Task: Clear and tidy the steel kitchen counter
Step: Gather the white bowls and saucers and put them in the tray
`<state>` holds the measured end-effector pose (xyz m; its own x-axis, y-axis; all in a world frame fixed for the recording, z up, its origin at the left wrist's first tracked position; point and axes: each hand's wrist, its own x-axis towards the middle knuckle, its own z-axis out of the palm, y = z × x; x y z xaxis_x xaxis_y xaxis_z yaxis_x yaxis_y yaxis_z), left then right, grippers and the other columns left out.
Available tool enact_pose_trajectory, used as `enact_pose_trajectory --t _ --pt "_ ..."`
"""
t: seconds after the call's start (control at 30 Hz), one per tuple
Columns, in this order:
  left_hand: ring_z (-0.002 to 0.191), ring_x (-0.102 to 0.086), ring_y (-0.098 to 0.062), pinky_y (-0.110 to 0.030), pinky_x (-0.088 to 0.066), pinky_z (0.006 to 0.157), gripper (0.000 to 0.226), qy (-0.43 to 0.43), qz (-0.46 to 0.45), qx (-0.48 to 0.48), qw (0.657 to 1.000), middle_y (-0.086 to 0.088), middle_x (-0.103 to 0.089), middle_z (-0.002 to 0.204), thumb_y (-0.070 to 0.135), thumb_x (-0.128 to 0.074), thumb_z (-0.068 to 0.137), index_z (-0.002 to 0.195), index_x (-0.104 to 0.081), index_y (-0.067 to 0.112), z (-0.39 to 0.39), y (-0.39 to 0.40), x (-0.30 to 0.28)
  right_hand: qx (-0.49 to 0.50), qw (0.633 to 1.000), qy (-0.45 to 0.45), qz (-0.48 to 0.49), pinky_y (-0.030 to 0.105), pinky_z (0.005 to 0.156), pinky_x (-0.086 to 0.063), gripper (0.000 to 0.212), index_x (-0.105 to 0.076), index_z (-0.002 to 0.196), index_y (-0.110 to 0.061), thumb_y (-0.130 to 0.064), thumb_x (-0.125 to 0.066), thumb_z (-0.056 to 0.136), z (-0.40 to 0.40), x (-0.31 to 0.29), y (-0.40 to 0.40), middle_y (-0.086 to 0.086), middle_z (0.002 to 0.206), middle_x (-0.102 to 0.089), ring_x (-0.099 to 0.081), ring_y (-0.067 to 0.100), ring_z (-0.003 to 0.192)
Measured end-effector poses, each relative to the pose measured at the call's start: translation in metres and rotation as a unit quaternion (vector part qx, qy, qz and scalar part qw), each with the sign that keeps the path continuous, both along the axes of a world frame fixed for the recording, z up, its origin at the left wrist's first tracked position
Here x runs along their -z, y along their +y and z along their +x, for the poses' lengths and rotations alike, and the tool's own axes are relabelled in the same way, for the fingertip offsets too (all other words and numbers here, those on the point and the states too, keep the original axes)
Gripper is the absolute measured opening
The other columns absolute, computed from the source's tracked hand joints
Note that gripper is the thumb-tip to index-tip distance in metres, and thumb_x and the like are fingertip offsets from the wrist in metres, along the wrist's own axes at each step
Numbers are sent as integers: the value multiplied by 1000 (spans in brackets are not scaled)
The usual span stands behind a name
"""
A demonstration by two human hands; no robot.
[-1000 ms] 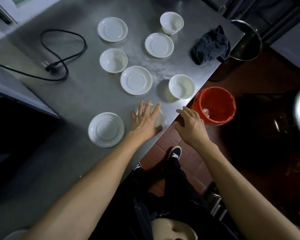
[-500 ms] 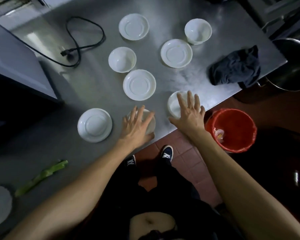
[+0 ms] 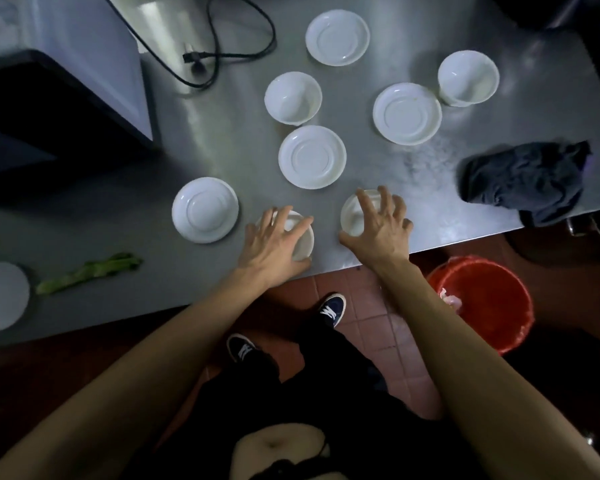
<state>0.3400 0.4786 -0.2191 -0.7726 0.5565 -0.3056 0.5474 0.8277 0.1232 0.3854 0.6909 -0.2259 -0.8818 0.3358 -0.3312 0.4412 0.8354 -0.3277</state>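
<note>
Near counter edge, left hand [image 3: 274, 242] fingers gripping bowl [image 3: 300, 239], right hand [image 3: 378, 225] fingers gripping second bowl [image 3: 352, 216]

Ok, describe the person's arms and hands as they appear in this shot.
Both forearms are bare, with no sleeve in view. The left hand and right hand wear no gloves, and no rings, watch or bracelets show on the fingers or wrists. Lower down, dark trousers and dark sneakers with white markings are visible.
</note>
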Motion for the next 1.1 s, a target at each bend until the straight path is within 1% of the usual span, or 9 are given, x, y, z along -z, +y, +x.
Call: enact_pose_trajectory --t 0.13,0.2,0.37,0.43,0.57,0.77,0.9,1.0,1.1 --pt "130 -35 -30 -49 -44 91 82 27 11 -40 999 -3 -34 146 63 -64 70 144 -39 38 8 -28 -10 -44 999 31 0 56 104 -33 87 -30 146 -36 -56 -71 71 -4 -13 -23 4 155 -19 -16 33 141" --pt "131 -33 -29 -50 -43 90 83 32 16 -70 997 -2 -33 146 62 -63 68 144 -39 38 12 -48 -19 -58 997 46 -4 55 104 -33 89 -30 147 -38 -55 -72 70 -11 -23 -37 3 155 -21 -18 32 140" --pt "133 -31 -29 -51 -42 94 79 39 21 -147 988 -1 -31 148 60 -58 70 144 -37 39 28 -117 -39 -113 990 89 6 57 102 -38 86 -32 144 -39 -55 -69 67 -25 -45 -91 3 153 -25 -25 35 137" --pt "134 -29 -28 -51 -39 97 79 36 25 -184 982 -1 -28 151 59 -58 71 144 -35 41 37 -147 -46 -146 984 96 11 57 101 -39 85 -33 143 -38 -55 -70 68 -26 -51 -122 3 152 -26 -26 35 136" --pt "140 -20 -30 -56 -32 105 79 27 38 -237 970 -3 -20 157 58 -58 76 148 -31 40 59 -213 -55 -204 974 99 17 56 101 -37 87 -31 145 -39 -55 -70 70 -15 -62 -192 5 154 -24 -24 34 137" --pt "140 -20 -32 -57 -35 104 81 48 36 -287 956 -6 -20 156 65 -54 78 150 -27 39 105 -314 -65 -286 953 95 35 57 103 -36 88 -27 147 -40 -56 -70 71 15 -76 -296 4 156 -21 -20 33 140" --pt "143 -17 -30 -56 -30 106 80 38 52 -343 937 -5 -18 157 63 -57 81 150 -26 39 141 -377 -75 -320 941 110 16 58 106 -35 87 -27 148 -40 -55 -69 74 36 -84 -364 5 156 -21 -19 34 141" --pt "143 -16 -31 -59 -30 107 80 47 49 -369 927 -6 -19 157 65 -57 81 150 -27 38 168 -420 -78 -358 926 122 12 58 107 -34 86 -26 149 -39 -58 -68 76 49 -89 -411 6 157 -19 -18 34 141" --pt "143 -17 -30 -60 -32 106 79 53 51 -407 911 -6 -21 157 67 -58 80 148 -29 39 188 -454 -81 -399 909 120 9 59 110 -30 89 -22 150 -40 -63 -67 77 60 -93 -453 5 159 -13 -12 34 144"
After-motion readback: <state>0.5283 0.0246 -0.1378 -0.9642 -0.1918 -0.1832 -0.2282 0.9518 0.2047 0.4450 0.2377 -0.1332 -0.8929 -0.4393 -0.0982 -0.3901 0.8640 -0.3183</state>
